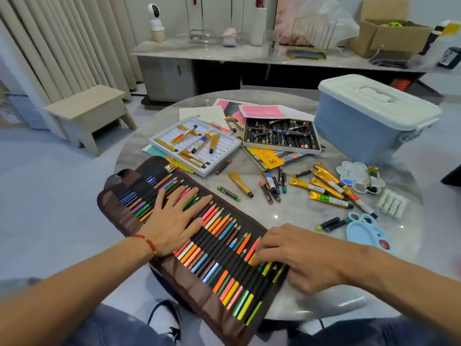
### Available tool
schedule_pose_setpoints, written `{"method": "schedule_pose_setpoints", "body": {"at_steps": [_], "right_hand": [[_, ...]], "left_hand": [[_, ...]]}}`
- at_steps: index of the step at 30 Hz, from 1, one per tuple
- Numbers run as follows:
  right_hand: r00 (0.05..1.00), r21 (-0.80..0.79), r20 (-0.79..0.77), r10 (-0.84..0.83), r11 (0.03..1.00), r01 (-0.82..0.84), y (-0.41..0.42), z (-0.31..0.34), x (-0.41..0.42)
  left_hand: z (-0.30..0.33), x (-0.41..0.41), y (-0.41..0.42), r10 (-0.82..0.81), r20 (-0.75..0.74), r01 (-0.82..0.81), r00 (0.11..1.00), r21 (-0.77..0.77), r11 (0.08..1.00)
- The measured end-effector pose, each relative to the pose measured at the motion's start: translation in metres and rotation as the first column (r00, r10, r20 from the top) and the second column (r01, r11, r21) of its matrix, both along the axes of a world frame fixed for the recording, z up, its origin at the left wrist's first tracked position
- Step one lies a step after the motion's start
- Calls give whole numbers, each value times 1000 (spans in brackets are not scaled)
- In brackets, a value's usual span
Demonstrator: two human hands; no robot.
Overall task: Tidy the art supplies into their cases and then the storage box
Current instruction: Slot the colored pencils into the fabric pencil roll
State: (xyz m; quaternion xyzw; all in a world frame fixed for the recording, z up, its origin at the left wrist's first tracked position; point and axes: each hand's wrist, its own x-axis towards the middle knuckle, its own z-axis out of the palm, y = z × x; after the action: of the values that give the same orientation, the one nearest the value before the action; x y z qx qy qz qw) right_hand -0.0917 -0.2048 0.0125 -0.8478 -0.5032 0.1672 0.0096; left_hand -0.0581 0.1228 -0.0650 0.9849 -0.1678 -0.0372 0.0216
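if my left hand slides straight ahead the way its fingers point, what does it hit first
Likely the green oil pastel lying on the table just past the pencil roll. The left hand lies flat on the colored pencils, fingers aimed up-right; the gold paint tube lies just beyond.

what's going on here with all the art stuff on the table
A person is tidying art supplies at a round table. The left hand lies flat on an unrolled pencil roll full of coloured pencils, while the right hand fingers the pencils near its end. Paint tubes and oil pastels lie loose; the storage box has its lid on.
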Motion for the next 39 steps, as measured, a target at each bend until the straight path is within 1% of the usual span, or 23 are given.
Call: {"method": "schedule_pose_setpoints", "body": {"at_steps": [1,2,4,6,8,9,12,14,15,17,19,20,21,23,24,26,27,30,32,34,35,37,39], "right_hand": [[999,-17,-41,-7,1000,6,-2,-1,-6],[999,-8,-40,-2,1000,2,-2,-4,-8],[1000,67,-12,19,998,-18,3,-7,-3],[998,113,-58,-20,993,27,9,-1,7],[991,99,-119,-69,992,81,19,8,16],[986,134,-138,-89,985,108,24,11,18],[981,381,-142,-131,908,177,50,15,28],[980,439,-130,-153,877,195,75,11,38],[980,423,-115,-161,885,195,86,6,43],[980,344,-82,-182,918,199,103,-9,50],[981,293,-39,-189,937,192,111,-21,58],[981,286,-41,-188,939,192,114,-23,61],[982,286,-49,-182,939,189,114,-25,62],[982,277,-61,-177,943,187,113,-27,65],[982,267,-58,-181,945,190,112,-28,65],[985,263,-1,-172,950,167,109,-24,65],[989,256,-10,-147,956,145,107,-19,63],[976,171,-214,-33,983,71,94,-2,51],[985,98,-169,20,995,-4,90,0,41],[995,101,-95,19,995,-10,92,-2,35],[995,100,-102,-4,995,14,96,-2,34],[979,60,-196,-50,996,63,107,3,35],[949,28,-306,-79,995,92,116,5,38]], "left_hand": [[0,-1,-1,-11,8,11,1000,-11,1000],[1,-2,-2,-23,17,23,1000,-14,1000],[5,-3,-4,-49,19,49,999,-11,999],[9,-2,-6,-50,3,50,999,-30,998],[14,1,-8,-53,-51,50,997,-57,997],[15,1,-9,-47,-87,40,995,-82,996],[13,-1,-12,-30,-174,12,984,-105,994],[15,-2,-12,-30,-213,-8,977,-177,984],[21,-2,-12,-38,-216,-13,976,-231,973],[39,-10,-15,-32,-122,-9,992,-325,946],[58,-28,-23,54,-16,-56,998,-378,924],[67,-40,-29,94,-22,-95,995,-388,917],[74,-56,-37,99,-72,-119,992,-364,924],[81,-87,-55,31,-185,-62,982,-164,985],[80,-95,-60,11,-209,-23,978,-56,998],[76,-98,-64,-3,-226,9,974,25,1000],[73,-96,-62,-4,-229,4,973,-3,1000],[75,-85,-50,9,-322,-84,947,-219,972],[83,-78,-41,-11,-409,-134,913,-325,936],[89,-72,-31,-40,-506,-185,862,-387,903],[92,-70,-26,-46,-538,-199,842,-388,900],[96,-72,-20,-39,-543,-160,839,-315,935],[98,-80,-16,-2,-398,-42,918,-104,994]]}}
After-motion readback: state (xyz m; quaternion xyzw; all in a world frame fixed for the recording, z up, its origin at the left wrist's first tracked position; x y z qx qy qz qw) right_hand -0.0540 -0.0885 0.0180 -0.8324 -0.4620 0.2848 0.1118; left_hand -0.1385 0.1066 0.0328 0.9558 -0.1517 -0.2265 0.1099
